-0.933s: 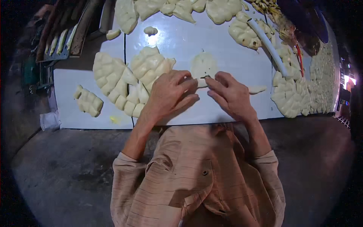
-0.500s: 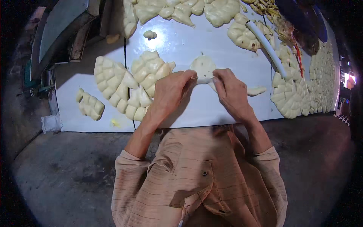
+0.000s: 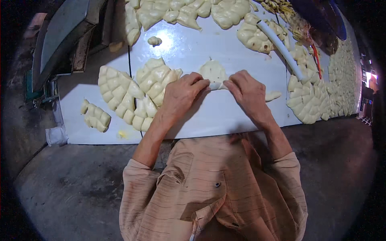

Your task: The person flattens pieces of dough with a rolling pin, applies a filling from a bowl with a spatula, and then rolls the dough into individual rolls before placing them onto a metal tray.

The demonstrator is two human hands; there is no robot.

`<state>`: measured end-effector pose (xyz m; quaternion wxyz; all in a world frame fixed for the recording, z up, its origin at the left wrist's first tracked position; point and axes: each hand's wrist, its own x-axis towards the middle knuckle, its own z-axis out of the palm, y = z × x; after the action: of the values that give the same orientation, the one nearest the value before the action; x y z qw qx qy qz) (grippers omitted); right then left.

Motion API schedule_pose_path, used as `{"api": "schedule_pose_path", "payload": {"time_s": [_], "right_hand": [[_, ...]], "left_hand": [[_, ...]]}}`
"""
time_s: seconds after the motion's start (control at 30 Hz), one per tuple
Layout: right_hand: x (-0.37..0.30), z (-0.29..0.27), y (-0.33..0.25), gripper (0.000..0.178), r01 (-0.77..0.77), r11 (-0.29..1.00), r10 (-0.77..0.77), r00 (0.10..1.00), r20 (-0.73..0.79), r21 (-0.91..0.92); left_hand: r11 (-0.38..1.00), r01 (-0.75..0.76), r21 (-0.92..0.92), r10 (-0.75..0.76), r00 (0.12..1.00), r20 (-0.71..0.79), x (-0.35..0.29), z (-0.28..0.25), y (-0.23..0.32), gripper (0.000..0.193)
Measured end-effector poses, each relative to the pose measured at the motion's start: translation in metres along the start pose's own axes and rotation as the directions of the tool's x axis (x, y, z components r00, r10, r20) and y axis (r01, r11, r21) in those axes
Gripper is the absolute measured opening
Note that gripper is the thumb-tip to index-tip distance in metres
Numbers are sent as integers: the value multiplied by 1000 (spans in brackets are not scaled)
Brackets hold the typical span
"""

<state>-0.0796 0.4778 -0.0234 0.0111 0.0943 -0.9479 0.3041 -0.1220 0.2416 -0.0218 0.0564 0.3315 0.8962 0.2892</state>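
Observation:
A thin, pale round of dough [image 3: 213, 71] lies on the white table in front of me, its near edge folded over into a narrow roll. My left hand [image 3: 179, 91] is closed with thumb and fingers pinching the left end of that roll. At the other end my right hand [image 3: 247, 90] pinches the same edge, fingers bent and thumb toward the middle. A small tapered strip of dough [image 3: 273, 95] lies just right of my right hand. Close to my left hand sits a scored slab of dough pieces [image 3: 155, 76]; part of it is behind the wrist.
More scored dough [image 3: 116, 86] and a small dough slab [image 3: 95, 115] lie at left. Along the far side are large dough slabs [image 3: 173, 12]. A white tube [image 3: 280, 50] rests across dough at right, near many cut pieces [image 3: 309, 100]. A metal-sided machine [image 3: 68, 32] stands far left.
The near edge of the dough round is rolled up more neatly between my fingers, and the loose end by my right hand no longer shows. The view has shifted slightly.

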Motion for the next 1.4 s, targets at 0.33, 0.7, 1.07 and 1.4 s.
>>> {"api": "schedule_pose_path", "payload": {"time_s": [0.33, 0.7, 1.07, 1.4], "right_hand": [[-1, 10, 4, 26, 255, 947, -262, 965, -7, -193], [16, 2, 2, 62, 330, 911, -325, 944, 61, -246], [8, -8, 20, 55, 300, 921, -270, 952, 147, -249], [17, -11, 10, 23, 294, 948, -301, 953, -47, -122]], "left_hand": [[991, -11, 133, 27, 992, -123, -6, 11, 1, 25], [931, -83, 356, 106, 993, -43, 6, 7, 2, 66], [935, -114, 337, 105, 993, 43, 10, -5, -22, 71], [984, -60, 169, 83, 988, -132, 3, -9, -7, 30]]}}
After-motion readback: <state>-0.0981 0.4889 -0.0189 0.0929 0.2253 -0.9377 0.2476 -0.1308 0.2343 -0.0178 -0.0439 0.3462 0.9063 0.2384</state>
